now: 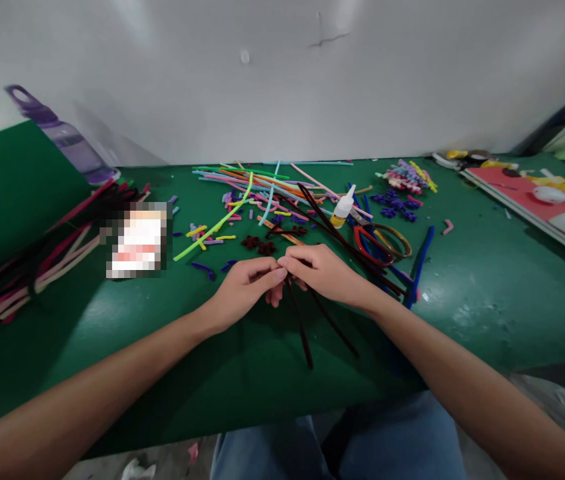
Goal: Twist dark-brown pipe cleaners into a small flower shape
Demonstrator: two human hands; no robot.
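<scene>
Both hands meet over the green table, fingertips pinched close together. My left hand (pixel 247 290) and my right hand (pixel 325 270) are closed on a dark brown pipe cleaner (pixel 301 327), whose free end hangs down toward the table's front edge. A second dark strand (pixel 337 327) runs out below my right hand; whether it is the same piece I cannot tell. The pinched part is hidden by the fingers. Just beyond the hands lie small brown pipe-cleaner flowers (pixel 258 245). Long brown pipe cleaners (pixel 332 230) lie beyond my right hand.
Red-handled scissors (pixel 372 247) and a white glue bottle (pixel 343 208) are beyond my right hand. Colored pipe cleaners (pixel 242 177) and blue flowers (pixel 395 205) spread across the back. At left are a purple bottle (pixel 75 147) and a pipe-cleaner bundle (pixel 57 257); a red board (pixel 522 200) lies right.
</scene>
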